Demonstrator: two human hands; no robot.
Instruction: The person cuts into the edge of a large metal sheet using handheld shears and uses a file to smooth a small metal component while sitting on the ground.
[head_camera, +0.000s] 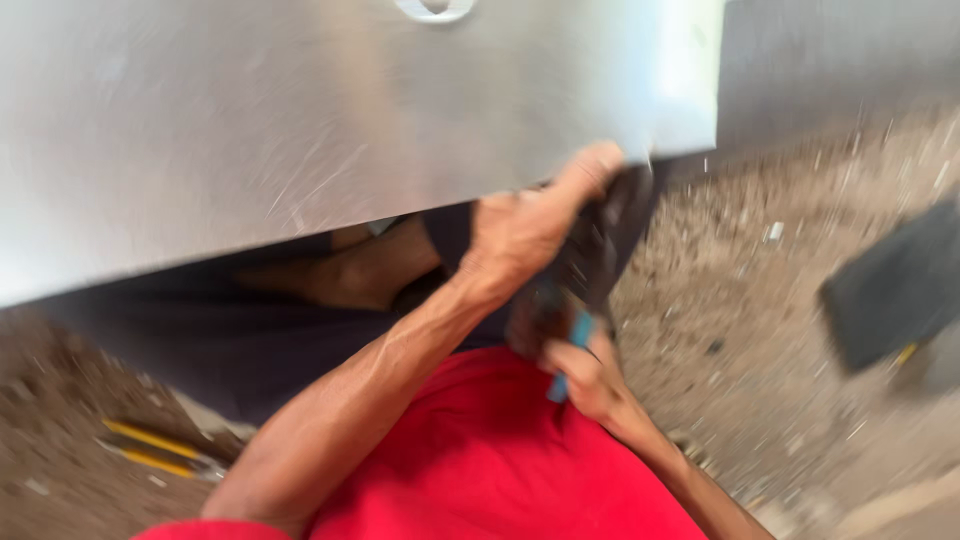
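Beneath the lower edge of a large brushed metal sheet (300, 130), the left hand (525, 230) raised, fingers curled shut around the top of a dark power tool (590, 255), thumb pressed up against the sheet's edge. Just below those fingers, the right hand (585, 375), closed on the tool's blue handle part (572, 350), knuckles toward the camera. Tool body running between the two grips, upper end touching or nearly touching the sheet; too blurred to tell which. Exact kind of tool also lost in blur.

Behind the left fingers, under the sheet, a bare foot or leg (350, 270) on dark cloth (200, 340). Nearer than both hands, a red shirt (480, 460) filling the bottom of the view. Well to the left of the left forearm, on the gritty ground (760, 330), yellow-handled pliers (155, 450). Well to the right of the right fingers, a dark flat object (895, 285) lying on the same ground, tilted, with a bit of yellow at its lower edge. Near the sheet's top edge, well above the fingers, an oval cut-out (433, 8).
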